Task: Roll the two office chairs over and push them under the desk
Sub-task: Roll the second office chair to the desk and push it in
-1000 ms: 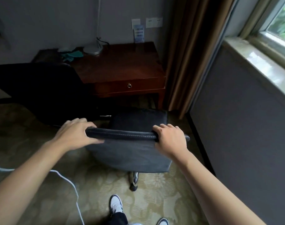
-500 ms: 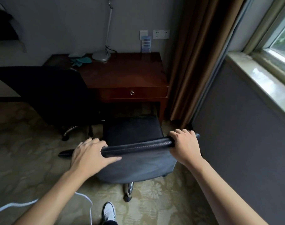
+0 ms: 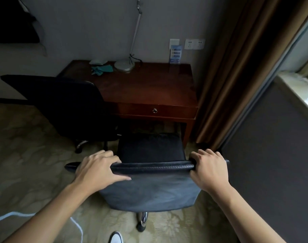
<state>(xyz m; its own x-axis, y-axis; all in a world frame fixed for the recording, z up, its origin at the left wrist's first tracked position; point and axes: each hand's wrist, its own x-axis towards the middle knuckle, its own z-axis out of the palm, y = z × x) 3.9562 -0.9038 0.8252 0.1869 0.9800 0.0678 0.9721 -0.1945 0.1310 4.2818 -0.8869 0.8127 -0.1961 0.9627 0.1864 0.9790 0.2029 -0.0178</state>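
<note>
A: In front of the dark red wooden desk, we have both hands on the top edge of the black leather office chair. Our left hand wraps the left part of the backrest rim, fingers over the front and thumb lying along the back; our right hand is clamped on the right end of that rim.

B: So each grip is closed on the chair. Where does the seat stand?

A: Its seat pad faces the opening under the drawer, near the surface's right leg but not yet beneath it. The second chair, a black fabric office chair, sits to the left with its seat tucked partly under the surface.

B: How do we judge it will handle?

A: It should roll easily, since a chrome leg with a castor shows below, though the patterned carpet may drag. The backrest looks padded and a little yielding, and the leather smooth, so we hold the stitched top rim wide apart to steer. Pushing high could tip it or swivel the seat; an even push on both sides seems wise.
</note>
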